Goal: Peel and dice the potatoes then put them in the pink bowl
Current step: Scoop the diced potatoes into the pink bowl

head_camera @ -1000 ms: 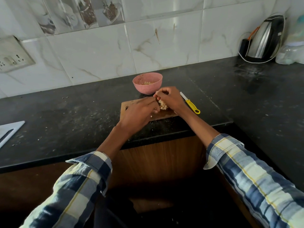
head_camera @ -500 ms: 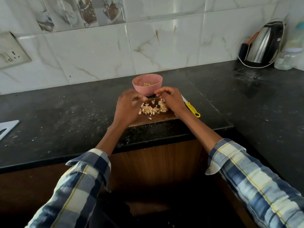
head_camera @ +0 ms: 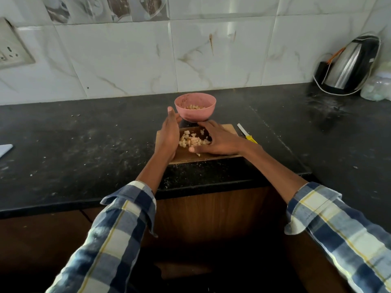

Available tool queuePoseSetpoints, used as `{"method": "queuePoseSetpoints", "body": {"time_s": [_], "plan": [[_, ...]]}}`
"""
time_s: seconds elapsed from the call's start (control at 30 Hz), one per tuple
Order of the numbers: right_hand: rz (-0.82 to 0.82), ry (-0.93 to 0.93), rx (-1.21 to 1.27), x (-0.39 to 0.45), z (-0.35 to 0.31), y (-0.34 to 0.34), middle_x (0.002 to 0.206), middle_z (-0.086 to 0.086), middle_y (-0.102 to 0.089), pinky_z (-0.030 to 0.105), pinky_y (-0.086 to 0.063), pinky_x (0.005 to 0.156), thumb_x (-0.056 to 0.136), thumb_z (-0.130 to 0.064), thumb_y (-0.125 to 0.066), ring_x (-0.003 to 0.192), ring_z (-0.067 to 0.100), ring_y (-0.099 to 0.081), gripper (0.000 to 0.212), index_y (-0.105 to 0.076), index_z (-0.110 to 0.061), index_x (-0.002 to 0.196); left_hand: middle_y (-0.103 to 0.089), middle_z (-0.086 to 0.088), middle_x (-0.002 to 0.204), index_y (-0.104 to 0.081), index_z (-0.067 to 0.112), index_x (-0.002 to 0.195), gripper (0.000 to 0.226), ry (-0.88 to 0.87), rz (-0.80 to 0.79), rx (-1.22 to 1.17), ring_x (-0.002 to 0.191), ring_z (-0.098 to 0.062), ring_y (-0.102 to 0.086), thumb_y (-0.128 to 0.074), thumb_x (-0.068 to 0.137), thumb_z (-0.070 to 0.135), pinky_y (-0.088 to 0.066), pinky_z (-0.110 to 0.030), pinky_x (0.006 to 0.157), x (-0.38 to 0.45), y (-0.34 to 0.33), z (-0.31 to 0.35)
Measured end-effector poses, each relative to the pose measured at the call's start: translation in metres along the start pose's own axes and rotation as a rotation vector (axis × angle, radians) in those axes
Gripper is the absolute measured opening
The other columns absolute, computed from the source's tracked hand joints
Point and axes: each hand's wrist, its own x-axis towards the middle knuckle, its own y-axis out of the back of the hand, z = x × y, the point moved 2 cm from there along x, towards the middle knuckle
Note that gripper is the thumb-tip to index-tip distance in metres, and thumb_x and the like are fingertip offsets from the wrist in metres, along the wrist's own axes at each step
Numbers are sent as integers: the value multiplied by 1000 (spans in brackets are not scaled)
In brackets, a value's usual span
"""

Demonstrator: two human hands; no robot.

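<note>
A pile of pale diced potato (head_camera: 193, 140) lies on a wooden cutting board (head_camera: 226, 129) on the black counter. My left hand (head_camera: 168, 135) stands on edge at the pile's left, fingers straight and reaching up beside the bowl. My right hand (head_camera: 220, 138) lies flat on the board at the pile's right, fingers spread and cupping the cubes. Just behind the board sits the pink bowl (head_camera: 195, 107) with a few potato cubes in it.
A yellow-handled knife (head_camera: 246, 136) lies on the counter right of the board. A steel kettle (head_camera: 349, 65) with its cord and a clear bottle (head_camera: 377, 86) stand at the back right. A white object (head_camera: 5, 149) lies at the far left edge.
Both hands have opened out from a tight gather and now flank the cubes, left hand on edge, right hand flat. The view has moved closer to the counter.
</note>
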Motion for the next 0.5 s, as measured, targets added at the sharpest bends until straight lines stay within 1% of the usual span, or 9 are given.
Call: {"method": "queuePoseSetpoints", "body": {"time_s": [0.07, 0.17, 0.2, 0.23, 0.3, 0.33, 0.4, 0.43, 0.5], "plan": [[12, 85, 15, 0, -3, -2, 168, -5, -19, 50, -29, 123, 68, -92, -62, 152, 20, -25, 120, -19, -29, 162, -65, 5, 142, -61, 29, 144, 102, 15, -10, -24, 134, -16, -58, -16, 82, 96, -35, -49, 122, -15, -2, 16], [1, 216, 57, 6, -17, -1, 168, -6, -23, 43, -28, 124, 82, -72, -70, 151, 15, -26, 99, -27, -28, 160, -59, -2, 149, -53, 17, 152, 85, 24, -67, -105, 138, -18, -52, -14, 102, 74, -32, -39, 124, -35, -11, 41], [-4, 258, 52, 8, -23, -2, 167, -6, -24, 39, -26, 124, 86, -67, -71, 151, 14, -25, 91, -31, -28, 158, -57, -5, 149, -50, 12, 154, 80, 15, -77, -139, 139, -19, -51, -13, 107, 66, -33, -35, 122, -36, -13, 42], [-8, 293, 42, 10, -28, -3, 167, -5, -25, 33, -22, 123, 89, -61, -72, 151, 12, -23, 84, -34, -27, 156, -56, -7, 150, -49, 10, 154, 78, 0, -80, -165, 140, -19, -51, -12, 109, 62, -35, -34, 121, -33, -15, 40], [-9, 328, 38, 14, -34, -4, 166, -4, -26, 23, -17, 118, 92, -53, -73, 150, 9, -21, 75, -38, -25, 152, -62, -6, 144, -56, 11, 147, 79, -4, -51, -220, 135, -18, -56, -13, 108, 63, -38, -36, 120, -33, -14, 36], [-7, 341, 37, 15, -34, -4, 164, -3, -28, 24, -17, 118, 92, -53, -72, 149, 9, -22, 71, -41, -25, 150, -69, -3, 135, -63, 13, 140, 78, 5, -22, -261, 128, -16, -62, -15, 107, 66, -41, -39, 118, -32, -12, 32], [13, 367, 23, 14, -34, -6, 156, -3, -37, 30, -24, 121, 93, -53, -71, 145, 12, -28, 63, -45, -24, 143, -78, 1, 116, -70, 19, 124, 74, 14, 50, -320, 111, -12, -72, -18, 106, 69, -50, -42, 112, -26, -8, 24], [18, 378, 16, 13, -33, -6, 152, -1, -40, 34, -28, 120, 95, -52, -69, 142, 14, -32, 59, -47, -22, 140, -79, 2, 110, -71, 20, 120, 73, 16, 89, -316, 105, -11, -74, -19, 106, 68, -53, -42, 108, -22, -8, 21], [27, 397, -48, 13, -37, -7, 150, 4, -41, 43, -30, 120, 98, -49, -65, 141, 21, -33, 54, -49, -16, 138, -80, 3, 105, -73, 17, 119, 71, -15, 143, -296, 101, -10, -75, -19, 109, 62, -56, -39, 104, -22, -8, 22]]}}
